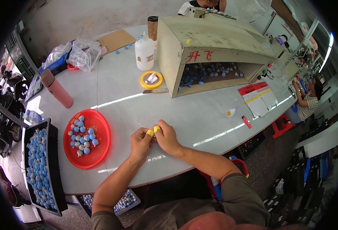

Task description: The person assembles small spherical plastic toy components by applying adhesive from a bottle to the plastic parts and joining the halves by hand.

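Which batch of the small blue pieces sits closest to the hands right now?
The batch on the red plate, just beside the left hand. The black tray lies farther out at the table edge, and the beige box sits across the table.

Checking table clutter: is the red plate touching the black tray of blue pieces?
Apart. The head view shows a strip of pale table between the red plate and the black tray.

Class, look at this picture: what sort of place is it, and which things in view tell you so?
Probably a small hand-assembly workshop. A red tray and a long black tray hold many alike small blue pieces, a box on the shared table holds more, and another person works at a bench nearby.
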`<action>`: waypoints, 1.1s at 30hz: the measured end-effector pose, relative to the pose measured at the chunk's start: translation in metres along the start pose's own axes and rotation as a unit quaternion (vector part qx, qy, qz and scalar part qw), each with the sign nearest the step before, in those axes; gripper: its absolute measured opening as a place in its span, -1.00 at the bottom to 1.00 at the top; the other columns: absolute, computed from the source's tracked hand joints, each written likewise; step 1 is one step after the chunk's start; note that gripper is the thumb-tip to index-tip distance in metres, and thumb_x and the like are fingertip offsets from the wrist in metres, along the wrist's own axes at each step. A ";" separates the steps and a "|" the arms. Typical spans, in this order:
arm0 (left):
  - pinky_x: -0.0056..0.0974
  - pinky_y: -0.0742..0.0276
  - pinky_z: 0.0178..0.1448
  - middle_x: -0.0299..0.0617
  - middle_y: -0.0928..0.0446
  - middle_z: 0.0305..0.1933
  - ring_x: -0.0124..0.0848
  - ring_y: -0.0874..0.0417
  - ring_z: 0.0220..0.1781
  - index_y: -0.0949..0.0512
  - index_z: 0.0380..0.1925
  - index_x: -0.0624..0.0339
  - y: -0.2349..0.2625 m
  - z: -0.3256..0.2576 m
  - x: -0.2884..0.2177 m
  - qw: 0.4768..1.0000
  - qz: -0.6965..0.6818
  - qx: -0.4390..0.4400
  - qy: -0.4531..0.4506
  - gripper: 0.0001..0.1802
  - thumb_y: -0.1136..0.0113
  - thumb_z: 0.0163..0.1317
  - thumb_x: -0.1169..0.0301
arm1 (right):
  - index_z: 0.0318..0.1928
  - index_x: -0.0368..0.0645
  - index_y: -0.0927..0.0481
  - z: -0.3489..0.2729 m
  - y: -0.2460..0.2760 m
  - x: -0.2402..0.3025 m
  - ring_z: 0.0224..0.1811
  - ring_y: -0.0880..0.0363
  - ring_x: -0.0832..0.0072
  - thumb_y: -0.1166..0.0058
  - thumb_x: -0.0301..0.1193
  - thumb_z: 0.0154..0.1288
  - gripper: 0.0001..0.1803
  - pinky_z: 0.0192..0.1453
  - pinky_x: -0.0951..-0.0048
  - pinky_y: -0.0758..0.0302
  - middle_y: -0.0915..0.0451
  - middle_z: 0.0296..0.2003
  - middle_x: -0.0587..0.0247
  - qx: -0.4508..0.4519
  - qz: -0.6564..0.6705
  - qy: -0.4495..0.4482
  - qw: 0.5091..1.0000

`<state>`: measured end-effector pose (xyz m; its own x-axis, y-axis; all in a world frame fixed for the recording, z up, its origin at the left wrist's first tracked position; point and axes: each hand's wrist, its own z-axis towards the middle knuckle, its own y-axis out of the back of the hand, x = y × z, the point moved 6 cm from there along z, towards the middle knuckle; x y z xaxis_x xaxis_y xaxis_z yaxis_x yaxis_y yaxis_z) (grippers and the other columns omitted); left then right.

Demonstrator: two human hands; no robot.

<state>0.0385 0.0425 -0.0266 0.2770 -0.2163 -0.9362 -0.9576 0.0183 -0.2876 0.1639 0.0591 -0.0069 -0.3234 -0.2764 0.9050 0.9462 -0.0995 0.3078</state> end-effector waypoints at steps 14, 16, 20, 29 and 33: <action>-0.47 -0.30 -0.42 -0.23 -0.58 -0.46 -0.57 -0.42 -0.52 -0.52 -0.32 0.27 0.003 0.004 -0.001 1.000 -0.005 0.014 -0.026 -0.84 -0.14 0.37 0.39 | -0.44 -0.28 -0.31 0.001 0.001 0.005 -0.57 -0.46 0.07 0.06 -0.45 0.32 -0.79 -0.46 0.19 -0.38 -0.49 -0.57 -0.04 -0.019 -0.007 0.016 1.000; -0.47 -0.30 -0.42 -0.24 -0.58 -0.46 -0.57 -0.42 -0.53 -0.51 -0.33 0.27 0.002 0.005 0.000 0.999 -0.004 0.019 -0.026 -0.84 -0.15 0.37 0.38 | -0.45 -0.23 -0.34 0.001 0.001 0.003 -0.50 -0.49 0.05 0.06 -0.43 0.30 -0.81 -0.36 0.12 -0.36 -0.53 -0.53 0.03 -0.013 -0.011 0.003 1.000; -0.46 -0.30 -0.43 -0.24 -0.57 -0.47 -0.56 -0.41 -0.54 -0.51 -0.33 0.27 0.003 0.005 0.000 1.000 -0.013 0.014 -0.022 -0.84 -0.15 0.37 0.39 | -0.45 -0.21 -0.37 0.002 0.001 0.005 -0.47 -0.51 0.04 0.06 -0.42 0.28 -0.83 -0.31 0.08 -0.36 -0.55 -0.50 0.06 -0.001 -0.017 -0.009 1.000; -0.47 -0.33 -0.40 -0.22 -0.58 -0.42 -0.56 -0.44 -0.50 -0.51 -0.29 0.29 0.005 0.008 0.001 0.999 -0.003 0.023 -0.043 -0.84 -0.15 0.37 0.39 | -0.40 -0.27 -0.38 0.004 0.002 0.006 -0.49 -0.52 0.00 0.02 -0.43 0.29 -0.82 -0.42 0.12 -0.40 -0.53 -0.52 -0.04 -0.020 -0.011 0.006 1.000; -0.48 -0.34 -0.40 -0.23 -0.58 -0.42 -0.58 -0.45 -0.49 -0.52 -0.27 0.30 0.001 0.008 -0.001 0.998 0.009 0.027 -0.051 -0.83 -0.15 0.38 0.38 | -0.40 -0.27 -0.38 0.003 0.006 0.003 -0.49 -0.51 0.05 0.00 -0.40 0.33 -0.79 -0.40 0.13 -0.40 -0.52 -0.52 -0.02 -0.038 0.001 0.020 0.999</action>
<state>0.0377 0.0506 -0.0275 0.2685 -0.1144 -0.9565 -0.9577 0.0747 -0.2778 0.1687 0.0609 -0.0016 -0.3230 -0.3139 0.8929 0.9442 -0.1706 0.2816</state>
